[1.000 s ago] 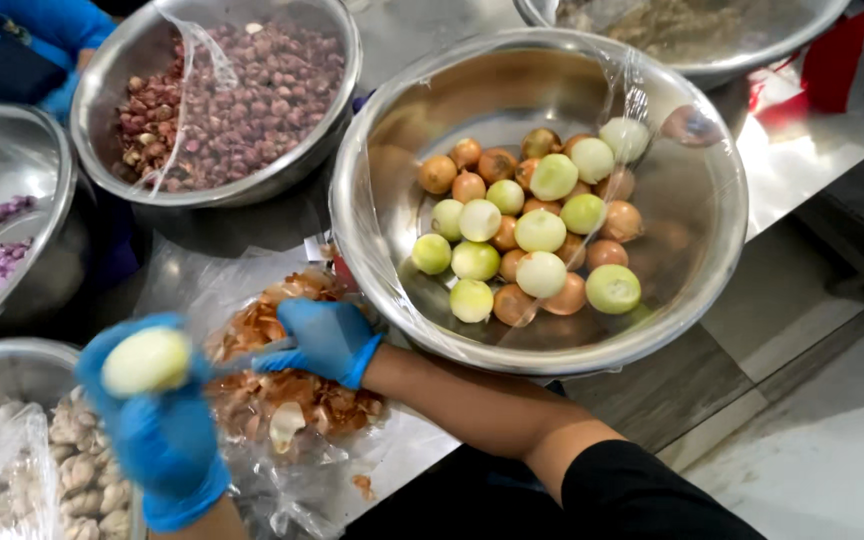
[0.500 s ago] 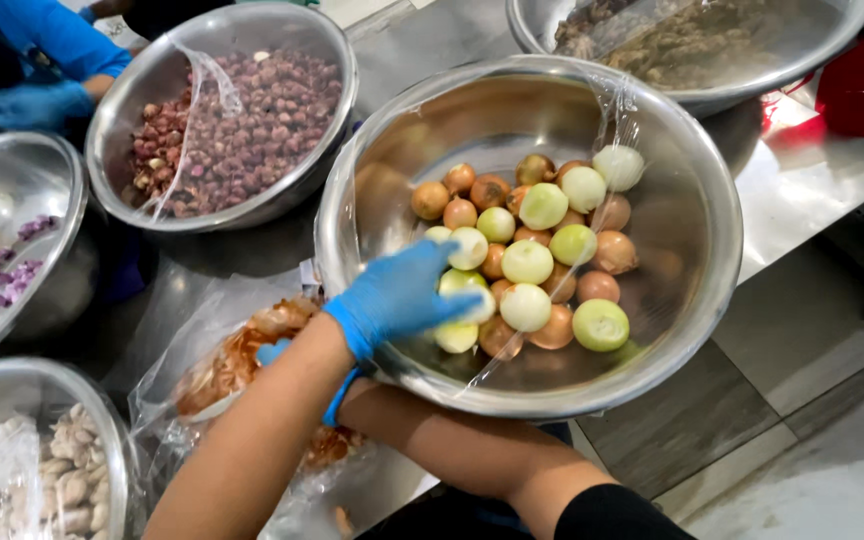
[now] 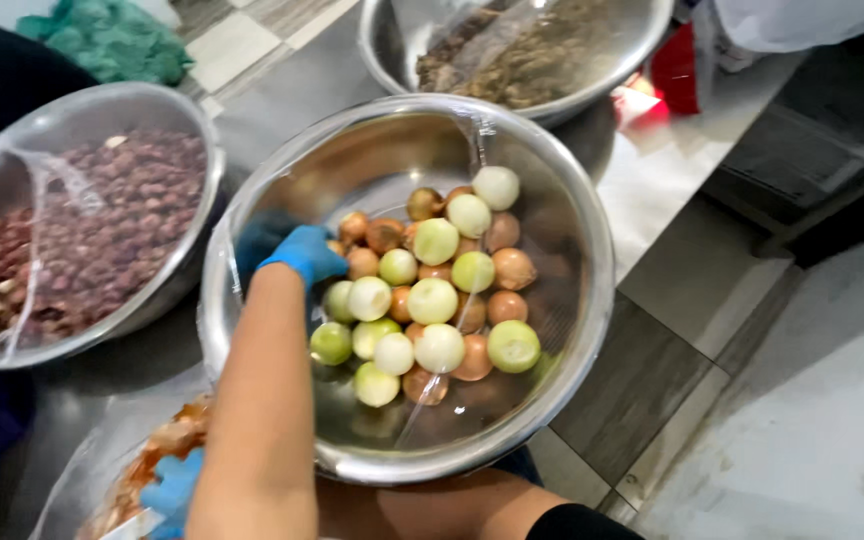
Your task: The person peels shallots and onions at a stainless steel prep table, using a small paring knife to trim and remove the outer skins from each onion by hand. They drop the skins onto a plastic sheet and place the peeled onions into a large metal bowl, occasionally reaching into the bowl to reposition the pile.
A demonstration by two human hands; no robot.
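At the far left, a round steel bowl lined with clear plastic (image 3: 167, 140) is holding small reddish shallots (image 3: 102, 225). At the near left, the right hand in a blue glove (image 3: 174, 490) is resting on a heap of brown onion skins (image 3: 157, 455); whether its fingers are closed I cannot tell. In the middle, the left hand in a blue glove (image 3: 304, 255) is reaching into the big round steel bowl (image 3: 592, 260), fingers curled loosely by the pale peeled and brown unpeeled onions (image 3: 432, 300), gripping nothing visible. Far right, another steel bowl of brown scraps (image 3: 522, 60) is sitting.
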